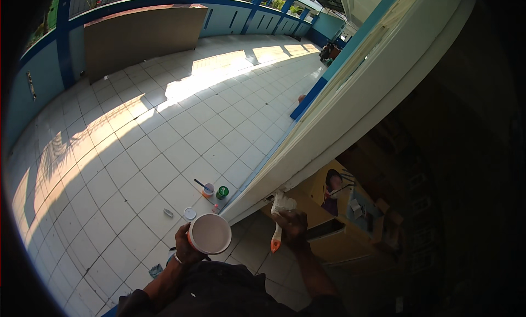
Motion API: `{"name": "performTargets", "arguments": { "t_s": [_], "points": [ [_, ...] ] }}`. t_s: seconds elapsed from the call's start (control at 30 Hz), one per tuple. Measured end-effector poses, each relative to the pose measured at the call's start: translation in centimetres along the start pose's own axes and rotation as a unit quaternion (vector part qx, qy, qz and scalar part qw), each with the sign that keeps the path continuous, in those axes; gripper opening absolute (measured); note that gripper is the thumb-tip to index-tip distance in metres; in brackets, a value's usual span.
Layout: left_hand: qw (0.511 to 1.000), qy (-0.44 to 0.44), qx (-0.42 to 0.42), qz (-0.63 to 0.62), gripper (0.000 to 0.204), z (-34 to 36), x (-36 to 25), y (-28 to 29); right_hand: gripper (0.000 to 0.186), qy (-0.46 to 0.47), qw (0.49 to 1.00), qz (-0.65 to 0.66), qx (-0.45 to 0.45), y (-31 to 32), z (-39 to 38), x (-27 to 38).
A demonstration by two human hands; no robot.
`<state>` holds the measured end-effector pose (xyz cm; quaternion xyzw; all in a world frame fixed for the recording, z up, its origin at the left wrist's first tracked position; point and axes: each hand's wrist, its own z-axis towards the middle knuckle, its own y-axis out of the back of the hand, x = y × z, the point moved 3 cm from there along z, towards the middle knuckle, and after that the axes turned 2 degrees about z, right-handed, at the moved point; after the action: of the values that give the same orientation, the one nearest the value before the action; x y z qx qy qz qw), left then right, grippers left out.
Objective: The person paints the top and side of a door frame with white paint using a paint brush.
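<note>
My left hand (188, 245) is wrapped round the side of a round paint tub (210, 234); pale paint shows inside it. In my right hand (293, 223) is a paintbrush (276, 239) with a white handle and an orange end, held near its head. The brush's whitish bristles point up and lie against, or very close to, the lower part of the white door frame (350, 136). Contact is hard to tell there. A dark hole shows in the frame beside the bristles.
On the tiled floor (164, 158) stand a small pot (207, 190) with a blue-handled brush in it, a green-lidded can (222, 192) and a white lid (190, 213). A yellowish desk (329, 246) stands beyond the frame. A brown board (145, 40) leans against the far wall.
</note>
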<state>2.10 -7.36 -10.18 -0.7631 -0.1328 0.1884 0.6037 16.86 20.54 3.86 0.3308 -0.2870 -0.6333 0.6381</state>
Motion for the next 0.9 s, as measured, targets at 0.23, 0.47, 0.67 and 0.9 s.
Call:
{"name": "performTargets", "arguments": {
  "t_s": [0.23,0.47,0.67,0.9],
  "points": [
    [1.0,-0.007,-0.004,0.013,0.071,0.5,0.3,-0.4,0.033,-0.04,0.988,0.055,-0.138,4.0,4.9,-3.7],
    [1.0,-0.007,-0.027,-0.006,0.068,0.7,0.6,-0.2,0.024,-0.02,0.972,-0.094,-0.213,2.4,3.1,-2.0],
    [0.999,0.006,-0.017,0.026,0.066,0.6,-0.5,0.2,0.035,-0.023,0.992,-0.081,-0.095,-4.7,-0.9,-0.6],
    [0.999,0.016,-0.042,0.014,0.065,0.7,-3.4,1.2,0.038,-0.098,0.992,0.084,-0.005,-7.3,-3.0,2.2]
  ]
}}
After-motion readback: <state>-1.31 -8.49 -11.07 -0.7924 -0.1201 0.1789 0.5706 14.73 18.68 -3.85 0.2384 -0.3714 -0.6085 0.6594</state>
